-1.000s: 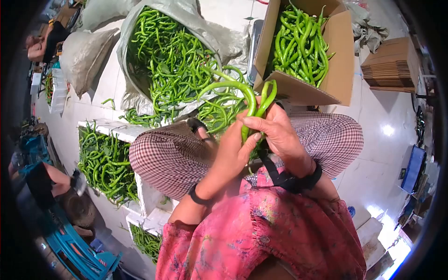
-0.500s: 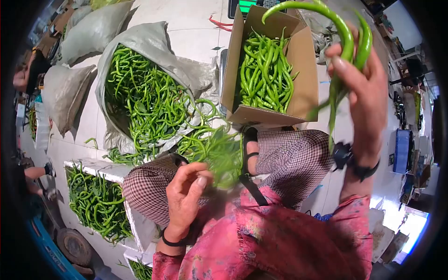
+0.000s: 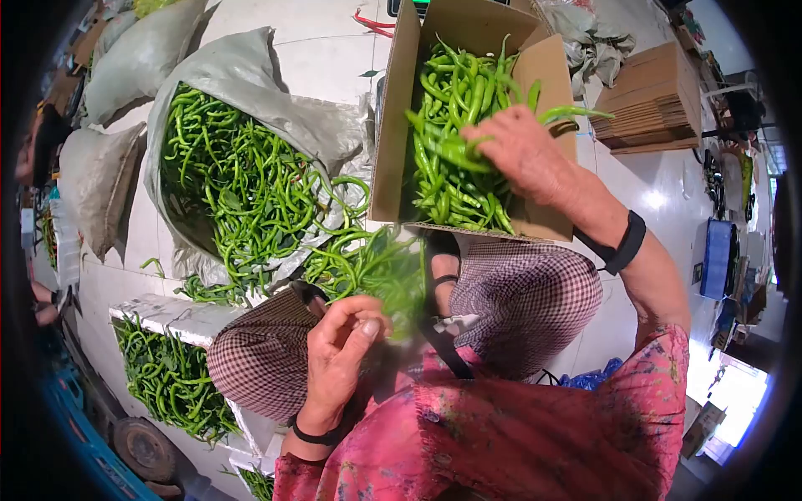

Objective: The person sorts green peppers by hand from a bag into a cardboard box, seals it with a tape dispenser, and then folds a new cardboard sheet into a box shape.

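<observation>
Some peppers (image 3: 458, 153), clasped in the right hand (image 3: 522, 154) over the box (image 3: 397, 125), might fall outside, as one juts out sideways; left hand (image 3: 341, 346) apart, half-curled, grip unclear

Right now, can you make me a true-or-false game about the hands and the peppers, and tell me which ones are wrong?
1. The right hand is over the open cardboard box. True.
2. The left hand is inside the grey sack. False: it is outside the sack, near the checked trousers.
3. The peppers in the box are green. True.
4. The red chillies lie in the box. False: they lie on the floor.
5. Flattened cardboard is stacked to the right of the box. True.
</observation>
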The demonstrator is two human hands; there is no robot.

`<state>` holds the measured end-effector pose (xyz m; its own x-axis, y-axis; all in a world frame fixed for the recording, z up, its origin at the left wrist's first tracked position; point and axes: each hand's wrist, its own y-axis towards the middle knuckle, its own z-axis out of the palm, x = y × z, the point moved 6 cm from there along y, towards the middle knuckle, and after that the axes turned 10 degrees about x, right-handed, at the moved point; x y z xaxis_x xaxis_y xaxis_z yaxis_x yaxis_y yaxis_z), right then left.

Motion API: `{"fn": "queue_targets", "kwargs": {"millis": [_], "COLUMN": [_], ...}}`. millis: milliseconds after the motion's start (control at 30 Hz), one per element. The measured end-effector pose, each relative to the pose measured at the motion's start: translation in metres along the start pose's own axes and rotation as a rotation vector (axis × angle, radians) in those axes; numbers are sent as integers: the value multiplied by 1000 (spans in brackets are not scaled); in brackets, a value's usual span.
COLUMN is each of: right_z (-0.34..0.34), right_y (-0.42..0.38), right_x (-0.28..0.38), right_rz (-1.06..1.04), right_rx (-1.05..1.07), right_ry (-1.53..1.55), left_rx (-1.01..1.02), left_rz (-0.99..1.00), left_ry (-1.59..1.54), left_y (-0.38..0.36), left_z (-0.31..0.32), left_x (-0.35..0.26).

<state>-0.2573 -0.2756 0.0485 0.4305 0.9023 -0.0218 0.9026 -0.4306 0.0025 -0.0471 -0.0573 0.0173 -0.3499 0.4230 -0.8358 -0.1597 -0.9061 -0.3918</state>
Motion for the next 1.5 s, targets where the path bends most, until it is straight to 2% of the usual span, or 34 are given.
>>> {"fn": "queue_targets", "kwargs": {"millis": [167, 233, 300, 367, 400, 433, 533, 567, 633, 667, 700, 767, 800, 900, 1033, 1100, 1133, 1167, 1233, 1267, 1367, 1400, 1433, 1500], "right_z": [4, -20, -22, 1, 16, 17, 6, 1, -13, -4, 0, 32, 39, 43, 49, 31, 19, 11, -8, -18, -4, 8, 7, 5], "right_y": [-12, -12, -8, -8, -10, -16, -27, -33, -45, -52, -49, -52, -45, -24, -32, -37, -30, -26, -11, -2, 21, 31, 31, 29], "right_x": [14, 22, 23, 29, 25, 22, 9, 6, -25, -49, -57, -70, -68, -64, -79, -77, -71, -70, -65, -61, -54, -59, -63, -64], "right_rz": [-141, -147, -120, -228, -207, -208, -76, -71, 264, 515, 519, 782, 829, 849, 913, 991, 943, 940, 780, 737, 687, 657, 670, 504], "right_rx": [123, -89, -68, -32, 101, 101, 233, 236, 15, 29, 25, 313, 312, 311, 343, 233, 257, 256, 83, 66, 74, 124, 95, -164], "right_ry": [-106, -229, -262, -205, -177, -178, 108, 109, 460, 613, 613, 773, 816, 913, 850, 1074, 1239, 1237, 1479, 1537, 1465, 1189, 679, 281], "left_rx": [6, 33, 34, 27, 31, 30, 11, 12, 3, -13, -9, 10, 13, 48, 41, 31, 21, 10, 26, 42, 35, 37, 42, 24], "left_rz": [-76, -75, -73, -68, -69, -85, -102, -101, -111, -120, -120, -122, -120, -126, -141, -130, -131, -134, -130, -128, -153, -145, -136, -137], "left_ry": [-38, -20, -38, -41, -41, -31, -31, -32, -30, -24, -20, -31, -32, -44, -54, -60, -60, -59, -71, -83, -115, -102, -103, -106], "left_y": [22, 27, 31, 33, 33, 33, 32, 33, 34, 34, 35, 37, 38, 39, 39, 38, 40, 39, 39, 39, 40, 40, 40, 40], "left_z": [3, 7, 11, 13, 13, 11, 7, 6, 6, 5, 5, 10, 11, 17, 18, 16, 14, 12, 12, 13, 16, 16, 14, 10], "left_x": [24, 31, 33, 36, 38, 42, 46, 46, 44, 43, 43, 47, 50, 57, 55, 54, 54, 55, 56, 57, 57, 56, 56, 57]}}
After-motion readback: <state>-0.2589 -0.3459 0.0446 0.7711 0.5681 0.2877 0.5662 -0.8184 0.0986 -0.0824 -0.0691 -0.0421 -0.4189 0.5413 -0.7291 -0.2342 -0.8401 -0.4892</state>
